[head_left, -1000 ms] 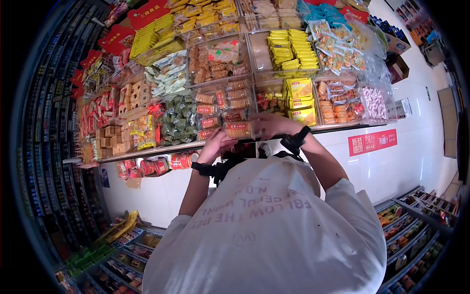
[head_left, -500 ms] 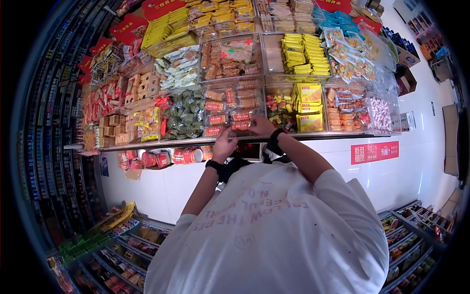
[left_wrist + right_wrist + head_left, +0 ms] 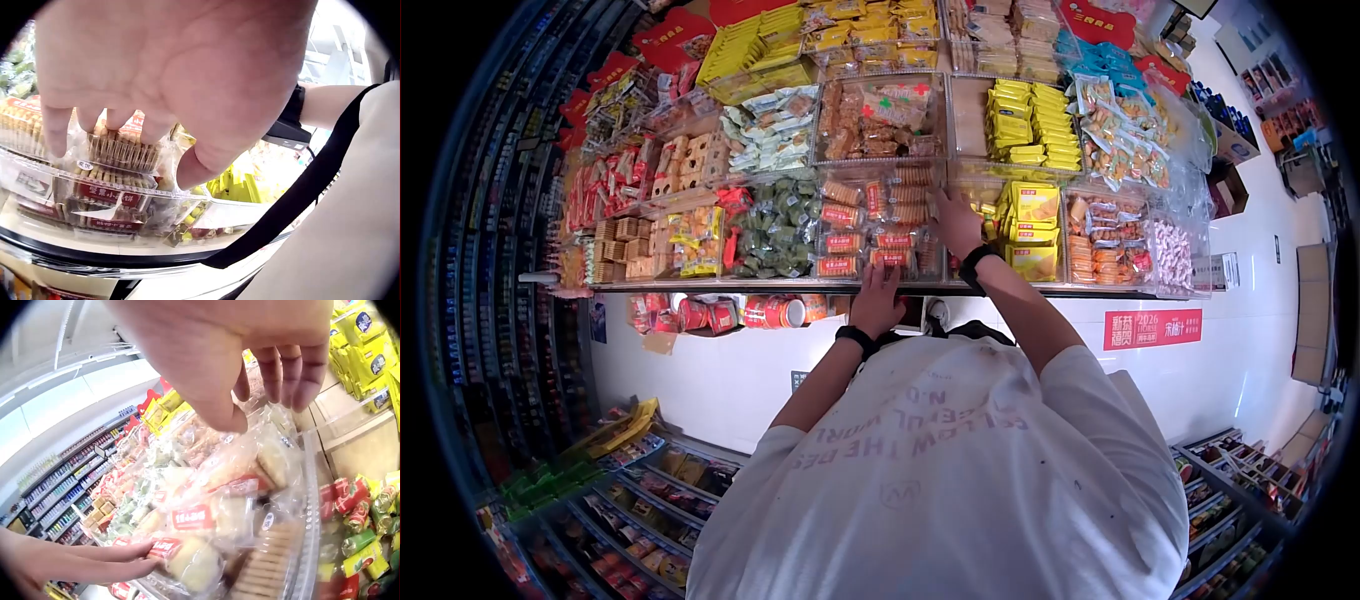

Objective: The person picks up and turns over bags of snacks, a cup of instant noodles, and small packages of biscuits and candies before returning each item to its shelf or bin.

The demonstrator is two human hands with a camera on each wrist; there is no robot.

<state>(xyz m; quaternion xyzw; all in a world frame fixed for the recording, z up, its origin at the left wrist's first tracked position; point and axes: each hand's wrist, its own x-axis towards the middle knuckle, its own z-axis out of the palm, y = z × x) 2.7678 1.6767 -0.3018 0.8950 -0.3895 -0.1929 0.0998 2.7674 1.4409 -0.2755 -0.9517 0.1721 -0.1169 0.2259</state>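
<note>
2 hands in, both over 1 clear bin [image 3: 309, 509] of biscuit packs [image 3: 840, 243] at the front of the desk [image 3: 1060, 291]. Packs: at least 6 red labels countable in head view, some pointing the other way; exact total hidden by overlap and glare.

Left hand [image 3: 876, 305]: at the bin's front edge, palm down. Left grip is wide, fingers long, thumb well apart; tips touch 1 red-labelled pack, nothing held.

Right hand [image 3: 958, 222]: at the bin's right wall, above the packs. Right grip partly wide, 4 fingers bent a little, thumb clear of them; no pack pinched. Contact with the packs: can't tell.

Wristbands [image 3: 975, 262]: 2, black, one per wrist.

Neighbours: 1 bin of green-wrapped pieces [image 3: 775, 230] left of the biscuits. Wrapped sweets [image 3: 359, 531] just past the right wall, red/green/yellow, too many to count. Beside them yellow packs [image 3: 1035, 225], at least 3 showing. Row behind: 2 stacks of small yellow packets [image 3: 1007, 125].

Below the edge: 1 red poster [image 3: 1153, 329], plus several red tubs [image 3: 770, 311], overlapped, no firm count.
</note>
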